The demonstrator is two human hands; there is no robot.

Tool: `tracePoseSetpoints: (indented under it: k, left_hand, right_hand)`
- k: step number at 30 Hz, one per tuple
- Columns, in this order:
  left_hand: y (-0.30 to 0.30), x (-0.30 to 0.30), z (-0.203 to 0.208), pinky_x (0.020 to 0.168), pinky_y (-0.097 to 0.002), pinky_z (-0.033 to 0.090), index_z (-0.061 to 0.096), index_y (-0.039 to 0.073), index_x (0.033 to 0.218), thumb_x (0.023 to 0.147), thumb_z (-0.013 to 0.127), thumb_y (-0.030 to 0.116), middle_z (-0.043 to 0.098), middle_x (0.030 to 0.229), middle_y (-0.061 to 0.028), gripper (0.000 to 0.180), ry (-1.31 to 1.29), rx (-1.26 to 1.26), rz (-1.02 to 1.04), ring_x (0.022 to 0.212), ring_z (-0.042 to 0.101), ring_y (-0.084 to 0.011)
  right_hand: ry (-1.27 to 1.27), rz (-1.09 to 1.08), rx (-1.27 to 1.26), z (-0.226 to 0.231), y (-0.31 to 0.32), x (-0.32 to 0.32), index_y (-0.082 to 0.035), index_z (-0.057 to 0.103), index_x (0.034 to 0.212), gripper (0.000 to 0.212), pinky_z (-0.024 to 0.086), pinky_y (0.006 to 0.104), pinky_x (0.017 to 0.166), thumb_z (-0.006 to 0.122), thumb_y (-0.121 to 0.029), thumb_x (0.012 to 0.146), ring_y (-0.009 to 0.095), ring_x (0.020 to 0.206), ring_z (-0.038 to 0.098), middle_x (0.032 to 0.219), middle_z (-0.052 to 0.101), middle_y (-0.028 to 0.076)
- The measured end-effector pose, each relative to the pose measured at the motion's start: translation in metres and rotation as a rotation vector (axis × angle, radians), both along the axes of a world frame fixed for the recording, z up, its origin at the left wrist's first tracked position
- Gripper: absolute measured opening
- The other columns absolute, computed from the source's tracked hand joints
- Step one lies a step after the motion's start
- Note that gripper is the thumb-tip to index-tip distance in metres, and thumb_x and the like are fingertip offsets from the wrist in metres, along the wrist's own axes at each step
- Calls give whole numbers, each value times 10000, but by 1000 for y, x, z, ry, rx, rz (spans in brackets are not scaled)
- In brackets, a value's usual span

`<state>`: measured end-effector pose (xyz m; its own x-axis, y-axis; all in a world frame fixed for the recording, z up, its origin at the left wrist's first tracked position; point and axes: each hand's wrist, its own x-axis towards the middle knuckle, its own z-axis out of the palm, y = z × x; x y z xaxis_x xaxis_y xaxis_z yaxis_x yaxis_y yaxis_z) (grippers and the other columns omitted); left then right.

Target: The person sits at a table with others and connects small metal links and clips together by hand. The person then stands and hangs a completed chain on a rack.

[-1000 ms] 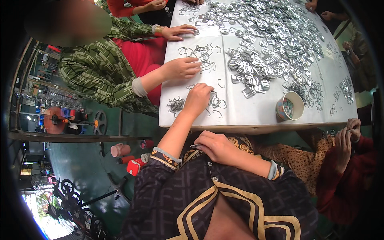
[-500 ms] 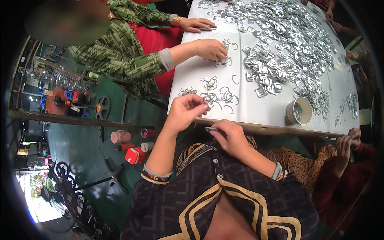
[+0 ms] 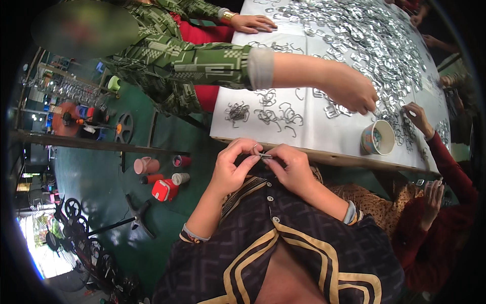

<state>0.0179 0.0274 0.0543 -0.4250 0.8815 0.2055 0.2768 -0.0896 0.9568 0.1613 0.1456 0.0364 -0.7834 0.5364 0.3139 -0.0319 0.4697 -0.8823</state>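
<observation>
Just in front of the table edge, my left hand (image 3: 234, 164) and my right hand (image 3: 289, 164) meet fingertip to fingertip. Between them is a small silver metal buckle (image 3: 265, 156), mostly covered by the fingers. My right hand pinches it; the left thumb and forefinger close on a thin bent wire hook (image 3: 256, 148) against it, its shape only partly visible. Beyond my hands, loose C-shaped wire hooks (image 3: 288, 115) lie on the white tabletop (image 3: 312, 136), with a denser clump of hooks (image 3: 237, 112) at the left.
A large heap of silver buckles (image 3: 349, 35) covers the far table. A paper cup (image 3: 378, 138) with small pieces inside stands near the front edge. A co-worker's arm (image 3: 314, 73) in a green sleeve crosses from the left; another person's hand (image 3: 417, 119) is at the right.
My left hand has drawn back from the table edge to meet my right hand at the buckle. The green-sleeved co-worker's arm has swung right towards the heap. A red-sleeved arm now reaches onto the table.
</observation>
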Motion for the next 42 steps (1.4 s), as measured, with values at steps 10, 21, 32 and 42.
tracePoseSetpoints:
  k: [10,21,32,42]
  left_hand:
    - [-5,8,0,829,-313,506,545,-9,936,892,572,-18,683,956,-129,53,-33,45,36,895,655,-197]
    - [-4,2,4,828,-307,504,560,-16,955,896,575,-15,686,953,-119,60,-5,7,41,894,655,-192]
    - [-7,4,-5,796,-288,504,574,-18,955,896,585,-10,687,937,-100,60,-41,-45,37,859,643,-163]
    - [5,13,0,748,-370,489,593,-6,912,818,638,-15,647,873,-126,105,112,-34,3,841,631,-297]
  right_hand:
    - [-141,-519,294,-30,69,22,-14,690,949,195,484,350,645,746,-106,786,256,709,601,850,610,128]
    - [-506,-725,475,-65,142,18,-20,607,911,253,470,433,753,755,-170,770,346,831,578,882,586,152]
    - [-378,-622,441,-24,130,31,-11,627,934,137,523,419,704,607,2,799,346,779,641,868,644,175]
    - [12,-95,-415,17,23,-3,24,626,1005,165,543,231,684,646,63,846,91,770,640,914,671,62]
